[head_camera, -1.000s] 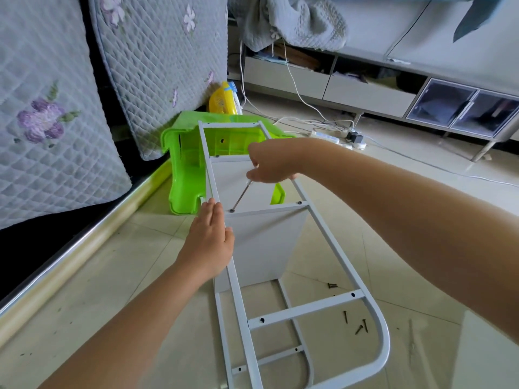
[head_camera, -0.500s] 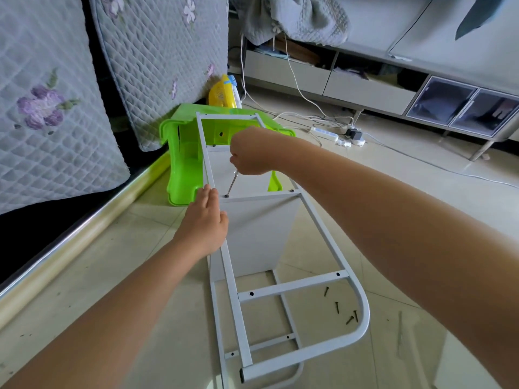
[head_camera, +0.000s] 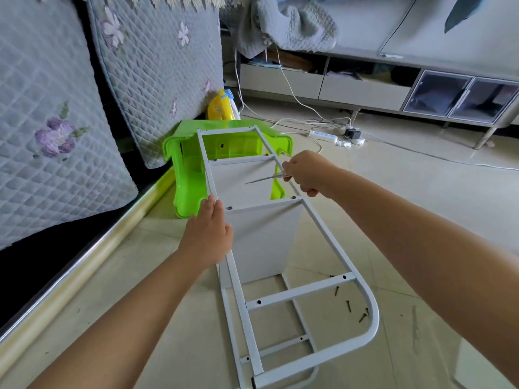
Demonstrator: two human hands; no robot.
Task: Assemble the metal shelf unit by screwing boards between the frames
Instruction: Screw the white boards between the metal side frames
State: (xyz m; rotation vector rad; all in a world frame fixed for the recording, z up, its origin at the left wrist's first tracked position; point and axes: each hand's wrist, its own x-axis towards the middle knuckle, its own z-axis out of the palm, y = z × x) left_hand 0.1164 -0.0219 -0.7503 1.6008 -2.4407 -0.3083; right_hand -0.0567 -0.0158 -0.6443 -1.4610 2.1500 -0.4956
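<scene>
White metal makes the upper frame (head_camera: 323, 228), which lies flat on top of two upright grey boards; the nearer board (head_camera: 261, 242) stands under a crossbar where we see two screws, one near each end. The whole shelf unit rests on the tiled floor (head_camera: 393, 209), with a second frame (head_camera: 286, 352) below the boards, close to the floor. Our left hand (head_camera: 206, 237) rests on the left rail of the upper frame, fingers straight and together, holding nothing. Our right hand (head_camera: 304, 172) is curled around the handle of a screwdriver (head_camera: 264, 179), and its thin shaft points to the left, above the open space between the two boards; the tip touches nothing that we can see. Several dark loose screws (head_camera: 348, 304) lie on the floor, inside the rounded end of the frame. Behind the far end of the unit a green plastic stool (head_camera: 185, 175) lies on its side, and a yellow bottle (head_camera: 219, 108) stands behind it, beside a quilted cushion (head_camera: 157, 66). A white power strip (head_camera: 323, 135) with cables lies further away on the floor
</scene>
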